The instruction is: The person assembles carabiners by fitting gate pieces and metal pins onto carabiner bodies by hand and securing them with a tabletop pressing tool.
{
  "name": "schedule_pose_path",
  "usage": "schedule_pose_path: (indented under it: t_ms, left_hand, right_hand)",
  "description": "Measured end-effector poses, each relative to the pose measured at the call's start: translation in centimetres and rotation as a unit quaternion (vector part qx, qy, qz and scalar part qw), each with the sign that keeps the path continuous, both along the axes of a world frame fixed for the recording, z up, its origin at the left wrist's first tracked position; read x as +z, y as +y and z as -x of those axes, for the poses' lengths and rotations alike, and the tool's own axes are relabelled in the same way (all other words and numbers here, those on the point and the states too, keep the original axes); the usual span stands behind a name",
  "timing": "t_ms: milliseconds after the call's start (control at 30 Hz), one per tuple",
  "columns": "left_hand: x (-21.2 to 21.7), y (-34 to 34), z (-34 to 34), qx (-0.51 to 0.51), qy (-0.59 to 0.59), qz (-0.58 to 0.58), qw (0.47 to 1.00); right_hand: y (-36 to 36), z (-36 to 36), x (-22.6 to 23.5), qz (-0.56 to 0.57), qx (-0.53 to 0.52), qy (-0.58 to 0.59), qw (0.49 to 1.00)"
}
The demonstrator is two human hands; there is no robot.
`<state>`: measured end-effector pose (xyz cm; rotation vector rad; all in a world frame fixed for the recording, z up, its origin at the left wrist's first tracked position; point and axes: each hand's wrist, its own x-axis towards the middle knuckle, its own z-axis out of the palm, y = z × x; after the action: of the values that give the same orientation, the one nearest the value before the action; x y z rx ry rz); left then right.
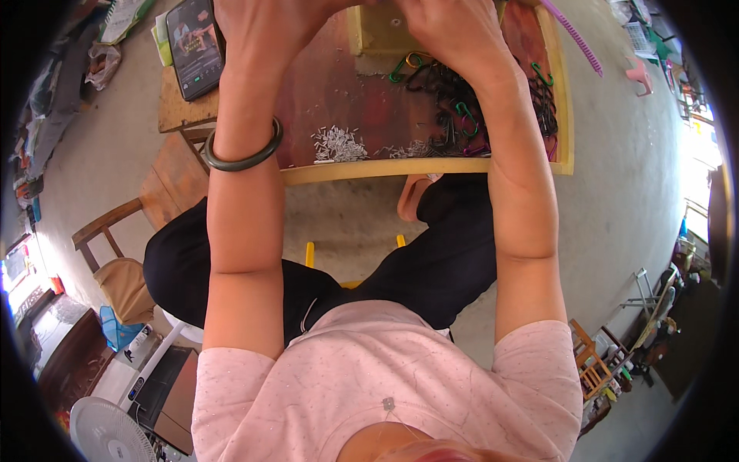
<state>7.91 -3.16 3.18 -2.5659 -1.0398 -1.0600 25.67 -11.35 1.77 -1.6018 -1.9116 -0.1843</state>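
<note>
My left hand (pixel 269 27) and my right hand (pixel 453 31) reach forward over a reddish work table (pixel 331 92), one on each side of a yellowish block (pixel 379 32). The top edge of the picture cuts off the fingers of both, so whatever they hold is hidden. A heap of tiny silvery pins (pixel 339 145) lies near the table's front rim, with more scattered to its right. Beside and under my right forearm is a pile of mostly black carabiner-like hooks (pixel 446 127), with some green ones (pixel 466 114) among them.
A raised yellow rim (pixel 385 168) edges the table. At left a lit phone (pixel 194 50) leans by a wooden surface (pixel 181 104), near a wooden chair (pixel 165 173). A purple coiled cord (pixel 573 37) hangs past the right corner. A white fan (pixel 112 431) stands lower left.
</note>
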Motion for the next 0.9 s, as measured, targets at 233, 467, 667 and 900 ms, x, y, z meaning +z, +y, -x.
schedule_pose_path:
  t_ms: [233, 467, 667, 900]
  left_hand:
    - [-0.63, 0.28, 0.06, 0.005, -0.012, 0.029, 0.999]
    - [-0.39, 0.13, 0.19, -0.004, -0.016, 0.026, 1.0]
    - [-0.29, 0.05, -0.03, -0.014, -0.015, 0.019, 1.0]
    - [-0.25, -0.06, -0.32, -0.003, -0.012, 0.027, 1.0]
  right_hand:
    - [0.25, 0.04, -0.07, -0.012, 0.004, -0.017, 1.0]
    - [0.01, 0.25, 0.26, 0.008, -0.005, -0.006, 1.0]
    - [0.24, -0.02, -0.2, -0.001, -0.005, 0.002, 1.0]
    - [0.14, 0.0, -0.02, 0.018, -0.017, 0.007, 1.0]
